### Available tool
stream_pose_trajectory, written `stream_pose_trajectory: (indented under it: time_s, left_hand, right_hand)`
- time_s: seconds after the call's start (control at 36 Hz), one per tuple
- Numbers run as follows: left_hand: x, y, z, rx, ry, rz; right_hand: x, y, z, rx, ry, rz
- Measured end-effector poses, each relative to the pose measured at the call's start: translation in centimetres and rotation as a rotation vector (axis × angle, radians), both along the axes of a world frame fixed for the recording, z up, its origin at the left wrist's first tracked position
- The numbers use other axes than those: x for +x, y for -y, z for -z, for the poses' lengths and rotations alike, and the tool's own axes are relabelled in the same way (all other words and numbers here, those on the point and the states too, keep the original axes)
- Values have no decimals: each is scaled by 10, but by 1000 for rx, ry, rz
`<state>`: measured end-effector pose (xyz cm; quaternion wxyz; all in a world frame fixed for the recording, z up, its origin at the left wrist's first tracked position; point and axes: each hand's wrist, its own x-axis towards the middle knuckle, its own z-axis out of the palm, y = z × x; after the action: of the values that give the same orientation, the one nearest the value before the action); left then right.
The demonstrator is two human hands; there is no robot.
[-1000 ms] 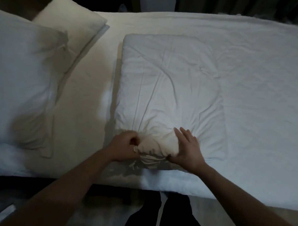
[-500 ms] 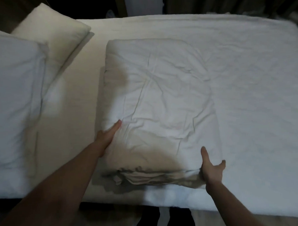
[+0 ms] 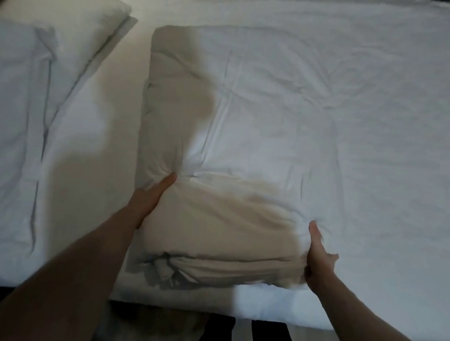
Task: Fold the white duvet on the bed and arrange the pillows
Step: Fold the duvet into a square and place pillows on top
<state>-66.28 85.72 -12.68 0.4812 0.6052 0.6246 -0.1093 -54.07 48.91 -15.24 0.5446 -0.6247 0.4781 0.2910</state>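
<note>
Bare sheet (image 3: 109,139) separates the pillows (image 3: 13,133) from the duvet (image 3: 255,133).

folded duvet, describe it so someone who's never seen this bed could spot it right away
On the white bed, look at the middle near the front edge. The folded duvet lies there as a thick creased rectangle, with the left hand and right hand at its near corners. Unlike the two pillows at the left, it shows stacked layers at its near edge.

Both hands' grip (image 3: 316,256) tighter on duvet (image 3: 243,149)
</note>
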Motion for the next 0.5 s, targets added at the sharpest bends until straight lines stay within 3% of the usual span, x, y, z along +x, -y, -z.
stream_pose_trajectory:
  time_s: [0.19, 0.42, 0.5]
  left_hand:
    - [11, 12, -26, -8, 108, -62]
    - [27, 52, -118, 255, 286, -181]
    - [34, 72, -157, 370, 363, -217]
  right_hand:
    - [21, 5, -30, -3, 35, -3]
    - [44, -4, -110, 1, 165, 47]
    - [68, -2, -142, 10, 290, -86]
